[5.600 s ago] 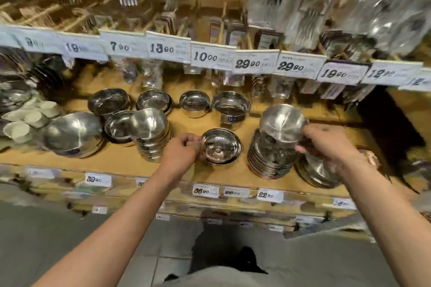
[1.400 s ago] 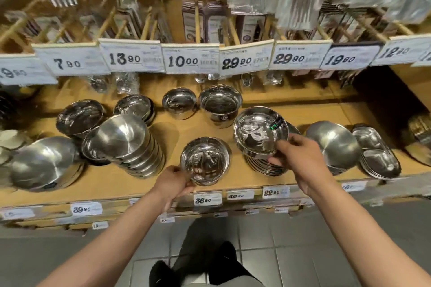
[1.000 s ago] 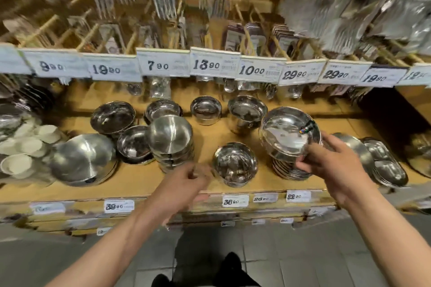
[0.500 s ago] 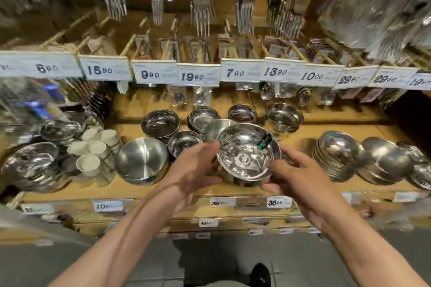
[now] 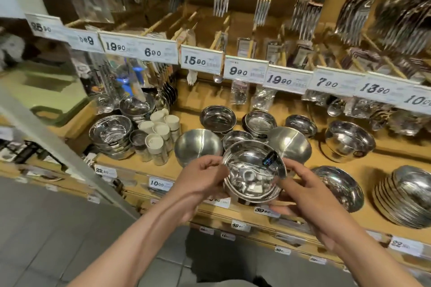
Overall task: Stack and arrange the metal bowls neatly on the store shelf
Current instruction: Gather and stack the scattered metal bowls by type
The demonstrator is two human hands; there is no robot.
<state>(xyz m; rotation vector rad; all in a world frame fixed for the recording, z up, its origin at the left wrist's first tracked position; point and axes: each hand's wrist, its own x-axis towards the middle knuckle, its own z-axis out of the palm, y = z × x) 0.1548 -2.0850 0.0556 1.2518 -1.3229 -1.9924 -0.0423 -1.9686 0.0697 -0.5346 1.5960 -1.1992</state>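
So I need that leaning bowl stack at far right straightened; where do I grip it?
Take the leaning stack at its rims, one hand each side, from the front. The bowls tilt left with rims exposed; two-sided hold should keep them from sliding.

Rightmost price tag (image 5: pixel 418 100) cut by frame edge; lowest shelf labels (image 5: pixel 227 236) unreadable.

Warm, fairly dim store light falls from above; glare glints off the metal bowls (image 5: pixel 254 175). Frame edges bend and smear, blurriest at far left and upper right.

shiny silver bowl (image 5: pixel 253 176), tan wooden shelf (image 5: pixel 382 163)
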